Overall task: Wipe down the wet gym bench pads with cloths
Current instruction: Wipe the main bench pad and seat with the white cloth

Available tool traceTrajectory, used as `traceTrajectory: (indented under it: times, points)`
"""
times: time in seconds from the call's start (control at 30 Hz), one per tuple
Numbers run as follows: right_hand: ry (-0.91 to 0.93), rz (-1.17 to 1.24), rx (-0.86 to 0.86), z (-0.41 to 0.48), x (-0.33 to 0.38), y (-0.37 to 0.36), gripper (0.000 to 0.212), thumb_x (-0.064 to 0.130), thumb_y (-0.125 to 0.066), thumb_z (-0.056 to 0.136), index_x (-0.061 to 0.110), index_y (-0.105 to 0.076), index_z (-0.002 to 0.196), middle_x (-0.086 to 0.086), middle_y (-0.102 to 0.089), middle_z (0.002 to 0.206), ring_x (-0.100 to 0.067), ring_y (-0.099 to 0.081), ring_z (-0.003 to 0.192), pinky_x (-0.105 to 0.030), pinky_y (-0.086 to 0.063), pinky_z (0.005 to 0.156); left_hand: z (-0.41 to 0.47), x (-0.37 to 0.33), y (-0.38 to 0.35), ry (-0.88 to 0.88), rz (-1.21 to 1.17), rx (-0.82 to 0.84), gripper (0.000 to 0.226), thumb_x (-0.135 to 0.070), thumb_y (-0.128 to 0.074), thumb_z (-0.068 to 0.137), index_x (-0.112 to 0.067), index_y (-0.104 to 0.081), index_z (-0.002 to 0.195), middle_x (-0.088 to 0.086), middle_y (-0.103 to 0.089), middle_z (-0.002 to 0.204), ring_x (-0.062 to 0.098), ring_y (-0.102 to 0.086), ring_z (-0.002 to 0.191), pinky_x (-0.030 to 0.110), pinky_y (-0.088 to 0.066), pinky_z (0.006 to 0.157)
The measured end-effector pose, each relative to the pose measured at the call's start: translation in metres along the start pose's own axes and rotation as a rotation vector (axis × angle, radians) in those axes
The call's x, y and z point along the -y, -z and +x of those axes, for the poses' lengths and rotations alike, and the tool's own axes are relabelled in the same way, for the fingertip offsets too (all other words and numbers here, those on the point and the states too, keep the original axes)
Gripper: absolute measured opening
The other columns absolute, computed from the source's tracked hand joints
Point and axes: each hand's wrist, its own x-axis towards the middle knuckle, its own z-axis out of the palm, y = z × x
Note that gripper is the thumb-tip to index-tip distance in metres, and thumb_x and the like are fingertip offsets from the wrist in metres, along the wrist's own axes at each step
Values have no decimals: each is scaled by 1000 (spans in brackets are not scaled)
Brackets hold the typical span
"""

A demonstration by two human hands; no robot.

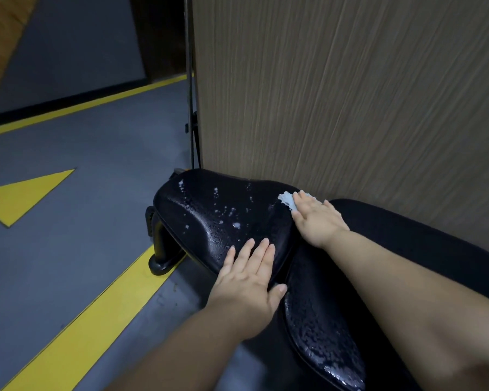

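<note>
Head view: two black bench pads, both beaded with water, one cloth, two hands. The far pad sits mid-frame; the near pad runs from it toward 5 o'clock, a narrow gap between them. The light-blue cloth lies at the far pad's 3 o'clock edge, pressed under the right hand, whose fingers lie straight and flat over it (only a corner of cloth shows). The left hand rests flat on that pad's 5 o'clock edge, fingers straight, gripping nothing. A wood-grain panel stands just behind the pad from 12 to 3 o'clock, closing that side. Grey floor with yellow lines lies open from 7 to 11 o'clock, around one black bench foot
</note>
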Motion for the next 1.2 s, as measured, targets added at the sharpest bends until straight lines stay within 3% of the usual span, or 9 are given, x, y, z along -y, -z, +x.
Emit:
traceTrajectory:
  times: [0.27,0.47,0.77,0.87,1.03,1.13,1.2]
  points:
    - [293,49,-7,-74,21,-16,56,38,-21,104,26,1,154,12,9,160,-1,15,144,-26,10,117,0,-1,1,-5,-17,19,94,-62,21,64,-23,21,150,-13,25,158,5,32,138,35,27,110]
    - [259,69,8,-47,13,-12,54,36,-21,105,29,-1,154,14,6,160,-1,12,145,-27,8,118,-1,-1,0,-11,-33,14,91,-62,20,66,-24,23,148,-15,27,155,1,36,130,34,29,107]
    - [-7,54,-11,16,8,4,51,29,-18,105,20,-10,154,4,-5,162,-11,-2,148,-35,-3,119,1,-1,2,5,-18,19,96,-62,19,64,-23,18,152,-15,29,154,7,31,140,34,29,107]
    - [50,63,-24,-5,12,2,52,32,-19,105,21,-7,155,6,-3,162,-9,2,148,-33,0,119,0,-1,2,-4,-8,27,96,-62,19,65,-22,17,152,-12,24,159,8,30,141,34,29,107]
    - [296,52,-14,-71,27,-10,55,35,-22,105,24,-3,155,12,5,160,-4,10,146,-26,8,117,-2,1,4,-26,-29,53,96,-66,21,64,-23,20,150,-15,28,154,5,33,137,35,26,112]
    - [326,72,9,-90,25,-16,55,37,-21,105,29,0,154,17,8,158,1,17,143,-22,13,115,-9,-1,6,-34,-42,80,95,-77,28,64,-24,27,142,-16,34,146,4,36,134,37,23,115]
    - [326,65,14,-87,23,-15,54,37,-22,105,30,0,154,19,10,157,2,18,142,-22,13,115,-13,-2,7,-36,-58,88,92,-69,27,56,-26,29,138,-15,35,145,4,36,134,37,23,115]
